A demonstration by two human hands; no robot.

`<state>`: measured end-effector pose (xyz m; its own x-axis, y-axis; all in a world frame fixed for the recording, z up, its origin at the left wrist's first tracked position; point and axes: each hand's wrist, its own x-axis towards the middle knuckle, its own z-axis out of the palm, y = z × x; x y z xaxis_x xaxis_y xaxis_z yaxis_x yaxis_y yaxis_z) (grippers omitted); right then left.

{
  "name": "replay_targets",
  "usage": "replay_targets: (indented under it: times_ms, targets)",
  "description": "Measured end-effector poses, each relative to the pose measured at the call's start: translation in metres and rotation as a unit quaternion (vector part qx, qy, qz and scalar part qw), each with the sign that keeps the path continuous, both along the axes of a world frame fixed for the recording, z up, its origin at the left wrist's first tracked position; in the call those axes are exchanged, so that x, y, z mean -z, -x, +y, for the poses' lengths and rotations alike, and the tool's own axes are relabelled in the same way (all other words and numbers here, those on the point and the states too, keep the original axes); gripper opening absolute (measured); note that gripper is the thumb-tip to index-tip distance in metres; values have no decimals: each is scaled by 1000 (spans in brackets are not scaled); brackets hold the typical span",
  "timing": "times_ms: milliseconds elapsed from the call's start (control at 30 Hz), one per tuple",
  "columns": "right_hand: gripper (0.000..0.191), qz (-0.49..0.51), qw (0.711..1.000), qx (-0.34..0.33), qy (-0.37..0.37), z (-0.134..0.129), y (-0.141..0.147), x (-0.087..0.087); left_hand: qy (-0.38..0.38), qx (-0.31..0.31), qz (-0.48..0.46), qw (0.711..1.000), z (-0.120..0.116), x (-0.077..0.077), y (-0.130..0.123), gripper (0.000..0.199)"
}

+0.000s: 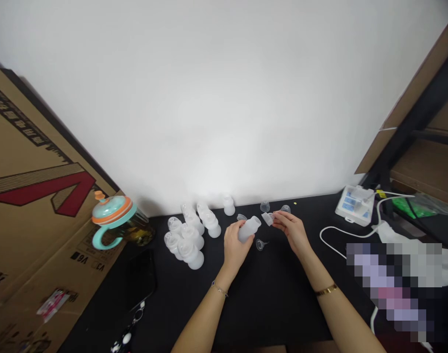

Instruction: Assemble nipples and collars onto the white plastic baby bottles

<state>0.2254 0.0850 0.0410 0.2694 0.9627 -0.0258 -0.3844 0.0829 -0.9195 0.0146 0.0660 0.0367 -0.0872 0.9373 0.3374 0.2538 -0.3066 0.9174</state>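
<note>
My left hand [236, 247] is wrapped round a white squeeze bottle [249, 229], tilted with its open neck up and to the right. Just right of that neck, my right hand [290, 228] pinches a small translucent cap [267, 218] in its fingertips; the cap and the bottle are apart. A clear funnel-shaped piece [261, 244] lies on the table below the cap. Behind my hands are more clear domed pieces, one clear dome [264, 206] near the wall. To the left stands a group of several white bottles with clear tops [190, 252].
A lone white bottle [229, 205] stands by the wall. At left are a teal-lidded jug [115, 220], a dark phone [141, 277] and a large cardboard box [36, 196]. A white power strip [354, 205] with a looping cable [329, 229] lies at right on the black table [271, 304].
</note>
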Motion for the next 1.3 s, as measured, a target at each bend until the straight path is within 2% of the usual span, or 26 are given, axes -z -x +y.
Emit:
replay_targets:
  times_ms: [233, 433, 600, 700, 1300]
  targets:
    - [36, -37, 999, -21, -6, -3, 10, 0, -8, 13, 54, 998, -1, -1, 1, 43]
    - [36, -45, 999, -23, -13, -4, 11, -2, -33, 13, 64, 997, -1, 2, -1, 42]
    - [36, -48, 998, -28, -21, -4, 11, -2, -88, -1, 173, 981, 0, 7, -1, 41]
    - [36, -49, 998, -28, -21, -3, 10, 0, -101, -5, 202, 974, 0, 10, -1, 40]
    - [35, -49, 998, -38, -22, -4, 12, -1, -99, 3, 205, 974, 0, 11, -1, 42]
